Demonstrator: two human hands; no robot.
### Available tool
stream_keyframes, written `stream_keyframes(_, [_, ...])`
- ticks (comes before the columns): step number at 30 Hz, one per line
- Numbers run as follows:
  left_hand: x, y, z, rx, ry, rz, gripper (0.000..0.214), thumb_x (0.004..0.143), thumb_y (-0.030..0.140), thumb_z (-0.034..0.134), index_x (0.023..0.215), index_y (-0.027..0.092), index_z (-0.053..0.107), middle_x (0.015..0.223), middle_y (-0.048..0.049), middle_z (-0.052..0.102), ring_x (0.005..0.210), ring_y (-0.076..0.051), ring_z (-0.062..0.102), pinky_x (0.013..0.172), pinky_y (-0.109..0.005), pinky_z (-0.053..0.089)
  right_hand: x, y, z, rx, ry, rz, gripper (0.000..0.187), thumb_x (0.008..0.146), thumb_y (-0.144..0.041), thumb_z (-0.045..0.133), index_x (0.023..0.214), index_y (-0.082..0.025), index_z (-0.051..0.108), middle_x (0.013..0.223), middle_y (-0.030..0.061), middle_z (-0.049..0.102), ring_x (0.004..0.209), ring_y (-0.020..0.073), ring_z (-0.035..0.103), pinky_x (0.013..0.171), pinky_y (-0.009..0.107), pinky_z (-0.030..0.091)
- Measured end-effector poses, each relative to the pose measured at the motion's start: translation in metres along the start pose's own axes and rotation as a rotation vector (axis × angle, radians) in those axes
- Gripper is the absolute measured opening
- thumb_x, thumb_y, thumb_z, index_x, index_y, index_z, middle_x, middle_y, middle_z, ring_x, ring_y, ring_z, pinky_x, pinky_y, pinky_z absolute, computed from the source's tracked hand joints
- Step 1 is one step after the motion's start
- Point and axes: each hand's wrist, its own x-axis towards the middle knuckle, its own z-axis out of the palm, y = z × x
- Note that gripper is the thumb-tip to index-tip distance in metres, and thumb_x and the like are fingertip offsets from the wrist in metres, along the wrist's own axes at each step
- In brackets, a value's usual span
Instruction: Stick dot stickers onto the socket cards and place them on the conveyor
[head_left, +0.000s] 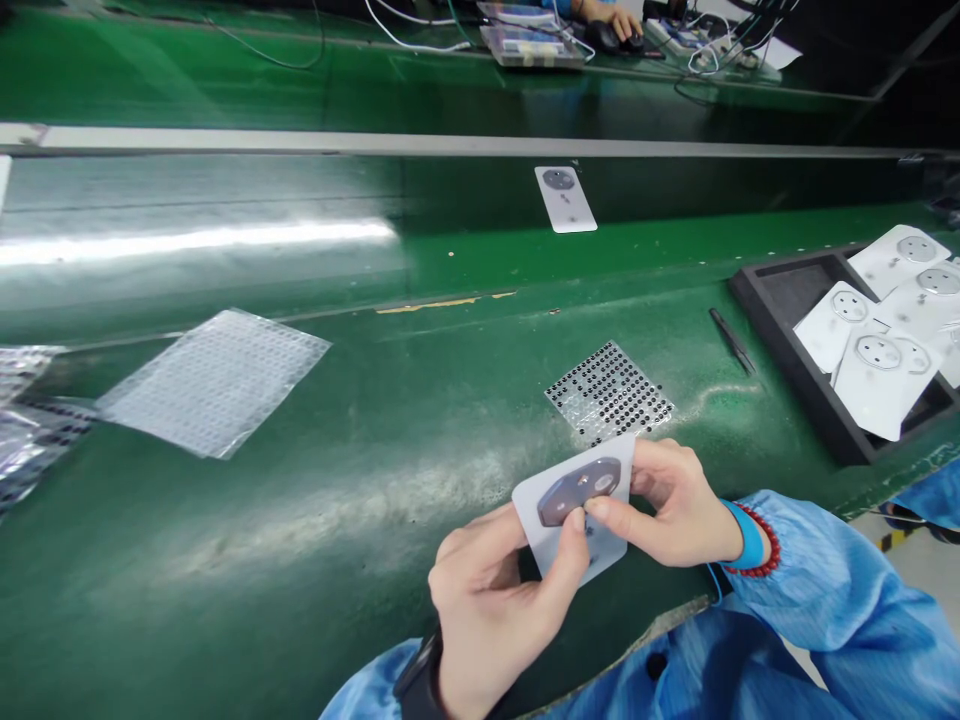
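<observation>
Both hands hold a white panel with rounded corners and a dark grey octagonal patch. It is tilted above the table's front edge. My left hand grips its left side, fingers behind and thumb on the front. From the right, my right hand holds it the same way, and the two thumb tips nearly meet at the patch's lower edge. Whatever the fingers do behind the panel is hidden. Just beyond lies a clear sheet with rows of small black dots, some spots bare.
Right of the sheet are a dark pen-like tool and a black tray holding several similar panels. Another panel lies farther back. Translucent sheets are at left. Across the bench, a co-worker's hand rests on a mouse.
</observation>
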Motion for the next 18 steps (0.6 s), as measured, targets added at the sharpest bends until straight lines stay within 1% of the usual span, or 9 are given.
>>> stream_keyframes(4, [-0.001,-0.001,0.001,-0.018,0.029,0.005,0.013,0.067,0.004,0.069,0.065,0.017,0.069,0.056,0.0045,0.068,0.043,-0.009,0.059,0.046,-0.014,0.050,0.000,0.000,0.002,0.017,0.011,0.003,0.010,0.084,-0.014,0.062,0.092,-0.016,0.066,0.075,0.0007,0.067,0.062,0.0099,0.064,0.060,0.018,0.057])
stream_keyframes(6, [0.000,-0.001,0.002,-0.013,0.033,-0.019,0.012,0.067,0.005,0.070,0.063,0.017,0.069,0.053,0.0039,0.067,0.041,-0.009,0.058,0.045,-0.014,0.049,0.000,0.000,0.002,0.021,0.020,0.020,0.009,0.084,-0.015,0.063,0.092,-0.016,0.066,0.074,0.0004,0.067,0.061,0.0096,0.063,0.059,0.018,0.056])
stream_keyframes(7, [0.000,-0.002,0.002,-0.018,0.025,-0.050,0.011,0.068,0.007,0.070,0.063,0.017,0.070,0.051,0.0037,0.066,0.040,-0.010,0.058,0.044,-0.015,0.049,0.000,0.001,0.002,0.021,0.022,0.034,0.009,0.084,-0.016,0.063,0.092,-0.016,0.066,0.074,0.0006,0.066,0.062,0.0098,0.063,0.060,0.018,0.056])
stream_keyframes(9, [0.002,-0.002,0.001,-0.062,-0.017,-0.158,0.008,0.071,0.010,0.070,0.066,0.016,0.072,0.049,0.0028,0.065,0.040,-0.011,0.058,0.043,-0.015,0.049,0.001,0.002,0.000,0.035,0.020,0.066,0.010,0.085,-0.018,0.063,0.095,-0.016,0.066,0.077,0.0014,0.067,0.065,0.0106,0.064,0.061,0.019,0.056])
stream_keyframes(13, [0.007,0.000,0.001,-0.246,-0.100,-0.381,0.008,0.076,0.019,0.070,0.078,0.015,0.076,0.059,-0.0020,0.071,0.047,-0.015,0.065,0.044,-0.017,0.053,0.004,0.004,-0.004,0.131,-0.010,0.142,0.017,0.087,-0.025,0.063,0.101,-0.016,0.065,0.082,0.0023,0.069,0.070,0.0116,0.067,0.062,0.019,0.057])
stream_keyframes(15, [0.009,0.001,0.001,-0.303,-0.120,-0.429,0.011,0.076,0.021,0.070,0.081,0.014,0.077,0.063,-0.0041,0.073,0.049,-0.016,0.067,0.045,-0.017,0.054,0.005,0.005,-0.006,0.153,0.008,0.178,0.019,0.085,-0.028,0.066,0.099,-0.016,0.066,0.082,0.0025,0.069,0.069,0.0121,0.067,0.061,0.020,0.058])
stream_keyframes(18, [0.010,-0.002,0.002,-0.327,-0.144,-0.460,0.014,0.077,0.023,0.070,0.085,0.014,0.077,0.069,-0.0059,0.075,0.054,-0.016,0.068,0.049,-0.018,0.054,0.006,0.009,-0.007,0.126,0.050,0.214,0.022,0.082,-0.031,0.070,0.096,-0.015,0.066,0.084,0.0040,0.070,0.071,0.0137,0.067,0.062,0.022,0.057])
